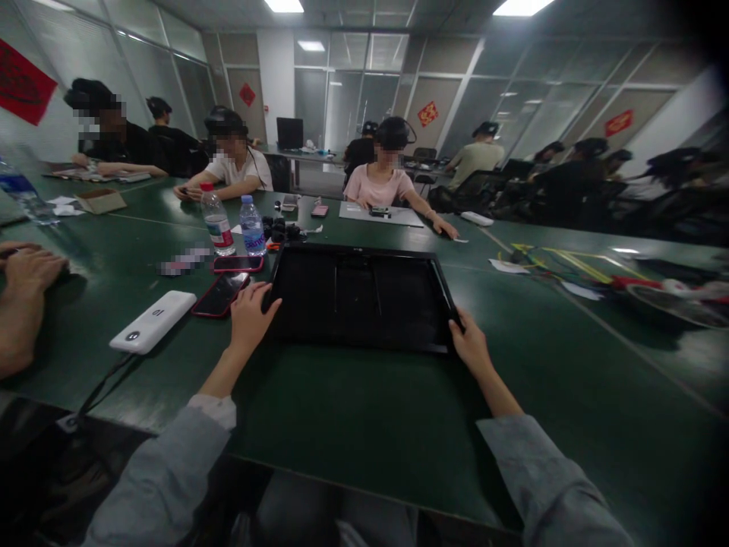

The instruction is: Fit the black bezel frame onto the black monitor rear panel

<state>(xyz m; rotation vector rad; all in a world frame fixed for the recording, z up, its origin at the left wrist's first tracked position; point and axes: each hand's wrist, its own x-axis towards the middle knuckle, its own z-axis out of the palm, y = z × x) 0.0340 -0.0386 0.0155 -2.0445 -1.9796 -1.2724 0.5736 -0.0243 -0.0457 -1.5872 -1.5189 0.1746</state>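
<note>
A wide black rectangular shell, resembling a monitor casing, is between my hands over the green table. It has a raised rim and two thin upright ridges inside. My left hand grips its left edge, thumb over the rim and some fingers spread outside; part of the grip is hidden. At the lower right corner, my right hand is closed around the edge with the thumb on top. Just left of my left hand lie a red-edged phone and, behind it, a second phone.
A white power bank with a cable lies left, near a co-worker's hands. Two bottles, one red-capped, one blue-capped, stand beyond the phones. Yellow strips and a round pan-like object lie right. Several people sit around.
</note>
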